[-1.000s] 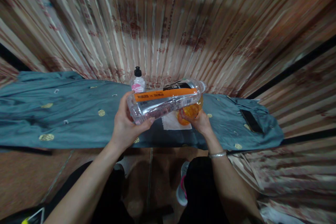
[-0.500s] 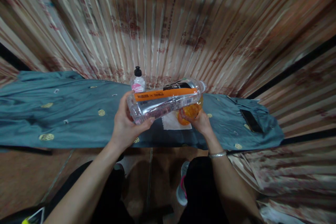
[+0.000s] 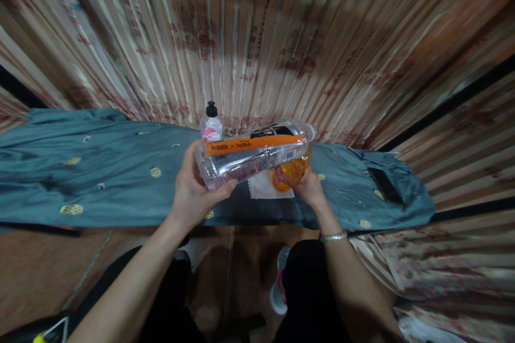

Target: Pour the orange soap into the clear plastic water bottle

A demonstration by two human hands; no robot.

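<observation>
My left hand (image 3: 192, 187) is wrapped round the base of a large clear plastic bottle (image 3: 257, 153) with an orange and black label. The bottle lies tilted in the air, its neck pointing right. Under the neck, my right hand (image 3: 303, 185) grips an orange, see-through container (image 3: 292, 171), partly hidden by the bottle. Beneath it a white tissue (image 3: 265, 186) lies on the cloth. Just behind the clear bottle stands a small bottle (image 3: 212, 126) with a black cap and a pink label.
A blue-green cloth (image 3: 124, 177) with yellow prints covers the narrow table. A black phone (image 3: 385, 185) lies on its right part. Pleated curtains (image 3: 249, 37) hang close behind, and dark bars cross at both sides.
</observation>
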